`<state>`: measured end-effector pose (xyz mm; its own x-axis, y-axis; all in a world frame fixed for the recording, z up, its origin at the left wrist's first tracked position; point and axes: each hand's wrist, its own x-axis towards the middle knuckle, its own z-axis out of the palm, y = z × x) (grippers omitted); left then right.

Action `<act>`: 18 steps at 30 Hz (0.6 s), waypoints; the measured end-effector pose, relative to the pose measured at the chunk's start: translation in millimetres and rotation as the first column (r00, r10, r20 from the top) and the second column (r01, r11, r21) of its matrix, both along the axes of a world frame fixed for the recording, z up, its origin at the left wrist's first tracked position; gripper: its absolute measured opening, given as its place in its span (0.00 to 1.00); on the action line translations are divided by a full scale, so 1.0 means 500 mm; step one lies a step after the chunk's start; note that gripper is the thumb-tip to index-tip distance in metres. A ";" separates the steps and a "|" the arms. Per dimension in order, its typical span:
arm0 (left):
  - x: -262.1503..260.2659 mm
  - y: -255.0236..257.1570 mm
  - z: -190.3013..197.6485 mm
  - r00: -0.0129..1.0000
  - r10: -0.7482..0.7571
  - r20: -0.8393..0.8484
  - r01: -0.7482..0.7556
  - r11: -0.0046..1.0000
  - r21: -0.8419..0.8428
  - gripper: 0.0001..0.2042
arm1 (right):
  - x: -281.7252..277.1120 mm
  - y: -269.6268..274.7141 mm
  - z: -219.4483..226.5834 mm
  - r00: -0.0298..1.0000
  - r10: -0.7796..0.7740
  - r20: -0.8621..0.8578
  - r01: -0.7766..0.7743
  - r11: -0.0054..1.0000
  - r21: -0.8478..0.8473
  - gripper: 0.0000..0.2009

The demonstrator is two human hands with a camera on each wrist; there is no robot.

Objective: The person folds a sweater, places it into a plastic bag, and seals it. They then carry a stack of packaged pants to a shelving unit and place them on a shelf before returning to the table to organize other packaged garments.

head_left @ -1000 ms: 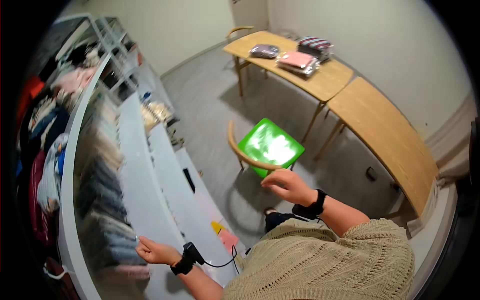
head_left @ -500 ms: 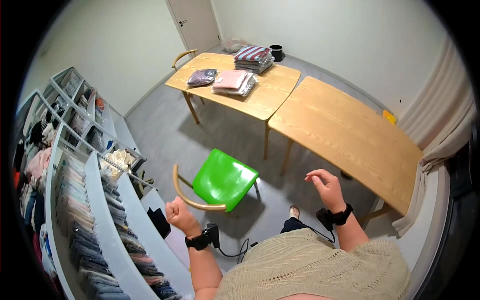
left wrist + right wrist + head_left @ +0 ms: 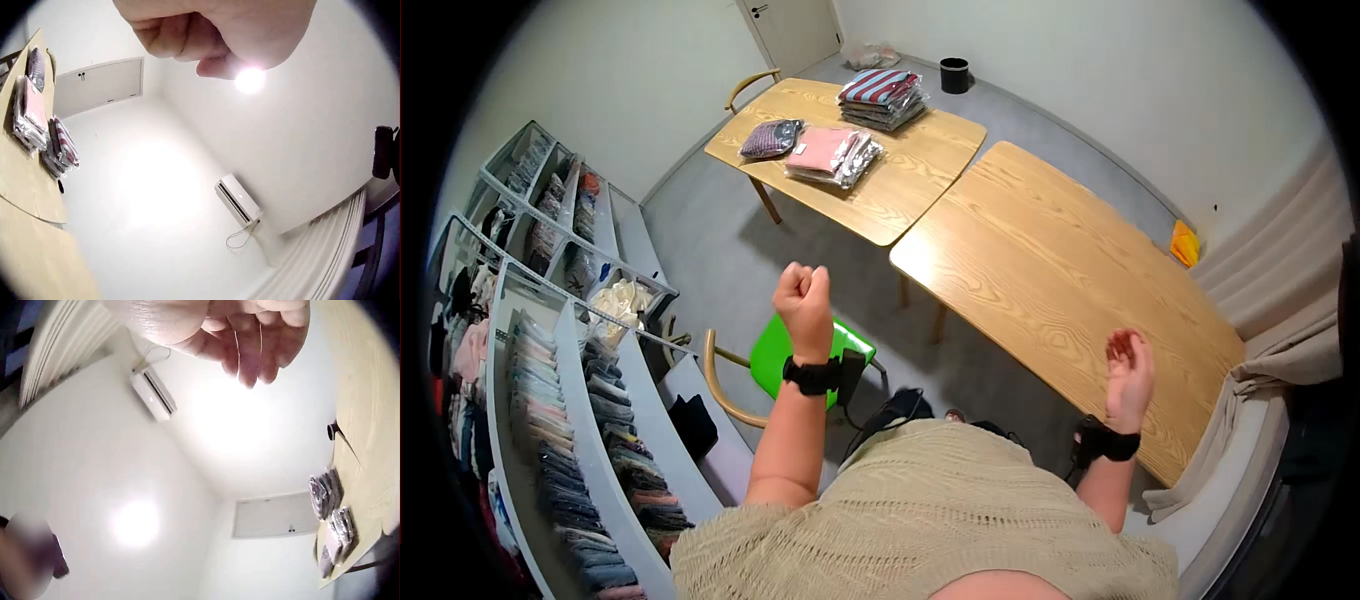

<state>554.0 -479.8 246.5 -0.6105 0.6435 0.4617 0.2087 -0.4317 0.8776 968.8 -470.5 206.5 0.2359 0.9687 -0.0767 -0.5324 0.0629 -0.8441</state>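
Note:
My left hand (image 3: 805, 305) is raised over the green chair (image 3: 772, 358), its fingers curled into a fist with nothing visible in it. The left wrist view shows the same curled fingers (image 3: 181, 37) and thumb from close by. Near the front edge of the closer wooden table (image 3: 1040, 270), my right hand (image 3: 1130, 375) hovers with fingers loosely bent and holds nothing. On the farther table (image 3: 920, 180) lie a stack of pink bagged garments (image 3: 825, 152), a dark purple bagged garment (image 3: 770, 139) and a taller stack topped by a striped garment (image 3: 880, 95).
A shelf unit (image 3: 575, 360) packed with folded bagged clothes runs along the left. The chair stands between it and the tables. Beige curtains (image 3: 1260, 340) hang at the right. A black bin (image 3: 954, 75) and a yellow item (image 3: 1185, 243) are on the floor behind the tables.
The view has turned from the shelves toward the tables. My left hand has moved away from the shelf clothes and up over the chair. My right hand has shifted right, beside the closer table.

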 end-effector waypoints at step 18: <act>-0.298 0.714 0.077 0.960 -0.268 0.083 0.277 0.952 -0.131 0.13 | -0.258 0.522 0.043 0.829 0.003 -0.560 -0.103 0.984 -0.148 0.11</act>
<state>405.2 -122.7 284.8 -0.4283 0.8447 0.3209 0.0419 -0.3362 0.9408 839.7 -209.7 227.9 0.0533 0.9398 -0.3376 -0.9121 -0.0918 -0.3995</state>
